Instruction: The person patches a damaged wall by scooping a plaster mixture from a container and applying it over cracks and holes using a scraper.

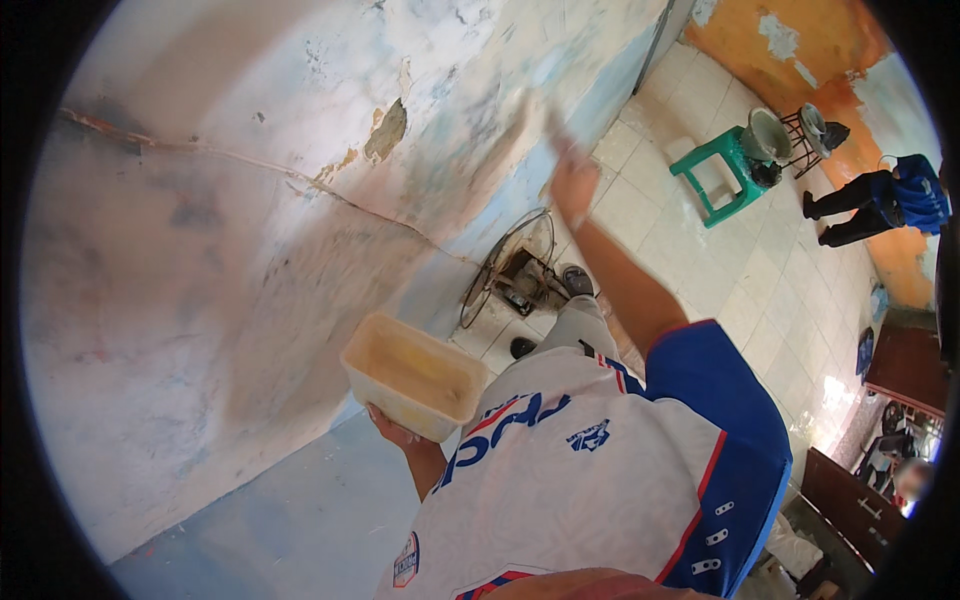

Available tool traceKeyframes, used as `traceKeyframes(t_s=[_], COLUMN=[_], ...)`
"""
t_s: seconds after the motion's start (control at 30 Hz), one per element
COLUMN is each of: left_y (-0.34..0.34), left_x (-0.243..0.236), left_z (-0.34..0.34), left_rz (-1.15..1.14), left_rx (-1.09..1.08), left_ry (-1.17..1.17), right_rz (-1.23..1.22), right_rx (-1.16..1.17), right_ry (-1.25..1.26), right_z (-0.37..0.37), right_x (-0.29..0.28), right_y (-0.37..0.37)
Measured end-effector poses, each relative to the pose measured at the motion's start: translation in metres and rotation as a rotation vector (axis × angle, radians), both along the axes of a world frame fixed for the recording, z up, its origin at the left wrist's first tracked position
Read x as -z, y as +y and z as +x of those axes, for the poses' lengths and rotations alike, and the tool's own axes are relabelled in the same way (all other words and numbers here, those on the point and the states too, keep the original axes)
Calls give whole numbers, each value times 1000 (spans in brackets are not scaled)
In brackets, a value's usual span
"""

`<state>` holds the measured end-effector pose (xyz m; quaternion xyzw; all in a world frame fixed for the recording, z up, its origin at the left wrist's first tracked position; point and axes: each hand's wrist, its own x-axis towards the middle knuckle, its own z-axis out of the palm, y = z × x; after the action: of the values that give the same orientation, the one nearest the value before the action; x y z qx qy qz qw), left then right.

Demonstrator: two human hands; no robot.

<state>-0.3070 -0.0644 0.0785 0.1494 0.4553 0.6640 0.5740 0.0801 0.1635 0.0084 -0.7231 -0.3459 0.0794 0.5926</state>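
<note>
A rectangular, off-white plastic tub (pixel 415 375), with pale residue on its inner walls, tilts in front of the wall at my left side. My left hand (pixel 393 428) grips it from below; the tub hides part of the fingers. My right arm stretches forward to the patchy white and blue wall (pixel 300 250). There my right hand (pixel 575 180) is closed around a small tool (pixel 554 128), too smeared by motion to name. Its tip is close to the wall, but contact cannot be made out. A long crack (pixel 370 212) and a chipped plaster patch (pixel 386 132) mark the wall.
By my feet, a box of odds and ends (pixel 525 280) and a cable loop (pixel 484 290) lie at the wall's foot. Farther right are a green stool (pixel 728 180), a bucket (pixel 766 136), a basin (pixel 812 122) on a rack and a person in blue (pixel 915 195).
</note>
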Motion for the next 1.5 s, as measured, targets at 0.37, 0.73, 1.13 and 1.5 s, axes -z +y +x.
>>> traceKeyframes(t_s=[0.37,0.73,1.13,1.5], left_y=[-17,-13,18,42], left_x=[15,-6,-8,-13], left_z=[-41,-30,29,86], left_rz=[-64,-70,-57,-49], left_rx=[23,94,143,100], left_ry=[43,-59,19,-46], right_rz=[-29,347,211,13], right_rx=[-12,349,-193,-115], right_ry=[-142,-202,-72,-9], right_z=[-13,67,-48,-10], right_x=[19,-37,15,-9], right_y=[72,78,-3,66])
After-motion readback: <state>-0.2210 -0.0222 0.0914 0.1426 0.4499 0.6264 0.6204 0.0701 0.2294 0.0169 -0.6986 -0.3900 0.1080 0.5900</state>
